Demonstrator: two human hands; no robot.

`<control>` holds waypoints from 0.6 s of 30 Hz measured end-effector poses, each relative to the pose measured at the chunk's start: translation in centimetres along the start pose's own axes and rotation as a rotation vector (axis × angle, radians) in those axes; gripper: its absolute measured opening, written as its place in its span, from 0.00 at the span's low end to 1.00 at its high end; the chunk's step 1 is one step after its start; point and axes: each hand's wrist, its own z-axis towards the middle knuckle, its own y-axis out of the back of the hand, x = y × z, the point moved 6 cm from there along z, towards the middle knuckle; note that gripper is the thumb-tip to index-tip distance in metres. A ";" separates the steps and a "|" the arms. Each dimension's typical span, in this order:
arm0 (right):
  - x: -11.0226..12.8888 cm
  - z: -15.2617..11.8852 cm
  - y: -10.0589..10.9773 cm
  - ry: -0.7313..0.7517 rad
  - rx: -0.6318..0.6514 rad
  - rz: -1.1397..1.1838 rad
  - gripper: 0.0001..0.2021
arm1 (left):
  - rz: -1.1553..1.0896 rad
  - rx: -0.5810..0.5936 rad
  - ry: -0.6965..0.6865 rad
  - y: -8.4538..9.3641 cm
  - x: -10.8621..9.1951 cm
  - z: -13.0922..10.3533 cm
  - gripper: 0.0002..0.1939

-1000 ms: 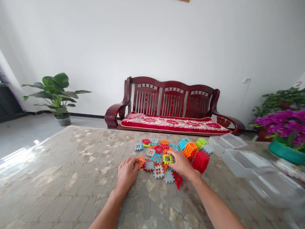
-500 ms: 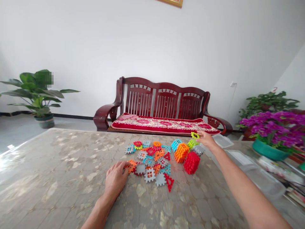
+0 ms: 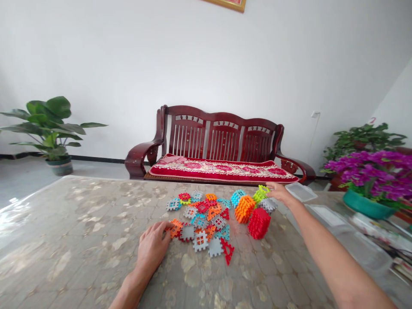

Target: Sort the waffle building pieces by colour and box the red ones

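My right hand (image 3: 278,192) reaches to the far side of the stacks, its fingers closed on the top of the lime green stack (image 3: 261,194). Beside that stack are a grey stack (image 3: 268,204), a blue stack (image 3: 238,198), an orange stack (image 3: 245,209) and a red stack (image 3: 259,223). My left hand (image 3: 155,240) rests on the table, thumb and fingers together at an orange square piece (image 3: 175,228) on the left edge of the loose pile. Grey, red, blue and orange pieces lie mixed there, with a grey plate (image 3: 215,247) and a red triangle (image 3: 228,251) nearest me.
Clear plastic boxes and lids (image 3: 360,246) lie at the right. Behind them stands a teal pot (image 3: 368,203) of purple flowers. A wooden bench (image 3: 222,133) is beyond the patterned table (image 3: 96,240), and a potted plant (image 3: 58,128) stands at the left.
My right hand has lowered the lime green piece from above onto the lime green stack. My left hand stays by the orange piece. The view has shifted slightly.
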 end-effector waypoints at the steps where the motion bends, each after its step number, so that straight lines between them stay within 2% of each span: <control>1: 0.1 -0.1 -0.1 -0.003 0.006 0.010 0.30 | 0.000 0.000 -0.001 0.0 0.0 0.0 0.16; 7: 0.4 -1.0 -0.4 -0.030 -0.001 0.052 0.28 | 0.006 0.003 -0.007 0.0 0.0 0.0 0.16; 12: 1.0 -1.5 0.0 -0.040 -0.059 0.057 0.28 | 0.005 0.005 -0.010 -0.1 0.1 0.0 0.15; 15: 2.2 -1.8 0.0 -0.009 -0.102 0.069 0.26 | -0.002 0.014 -0.011 -0.3 0.2 0.1 0.15; 18: 4.6 -3.0 -0.9 0.063 -0.107 0.098 0.23 | -0.004 0.019 -0.010 -0.3 0.1 0.1 0.15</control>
